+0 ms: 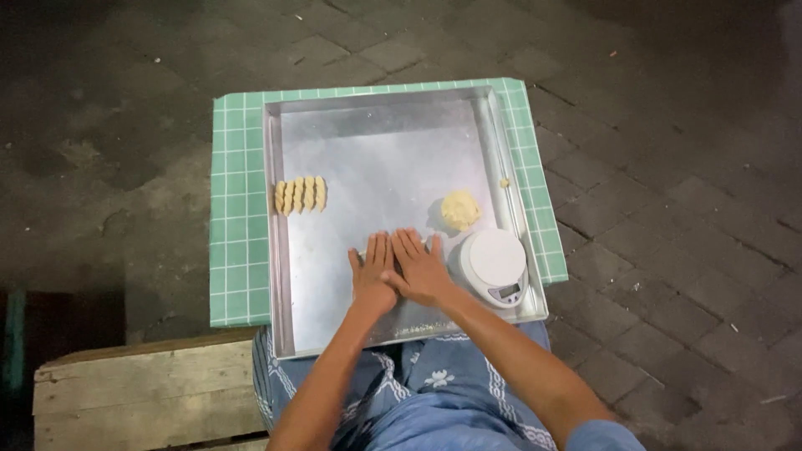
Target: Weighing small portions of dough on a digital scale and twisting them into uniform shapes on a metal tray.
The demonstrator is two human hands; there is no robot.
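the person sits with a patterned blue cloth (434, 392) over the lap, next to a wooden crate (142, 392) at the lower left. a square metal tray (376, 150) rests on the knees, on top of a green checked cloth (238, 250).

both hands lie flat on the tray floor near its close edge, side by side and touching. the left hand (372, 271) is open, palm down, fingers straight and together. the right hand (420, 266) is open too, palm down, its fingers slanting slightly towards the left one. neither grips anything. a thin pale edge shows just past the fingertips, so it looks as if a piece of dough is being rolled under the palms, though the piece itself is mostly hidden. judged from this, the step in hand is rolling a portion into a strip; the next move would call for even, light pressure so the strip keeps one thickness, then shaping it like the finished ones.

just right of the right hand stands a small round white kitchen scale (493, 263), in the tray's near right corner. beyond it sits a lump of yellow dough (460, 209), apart from the hands. a tiny crumb (505, 182) lies further back by the right wall. at the left wall a short row of ridged dough pieces (300, 195) stands close together. dark paving (668, 167) surrounds everything.
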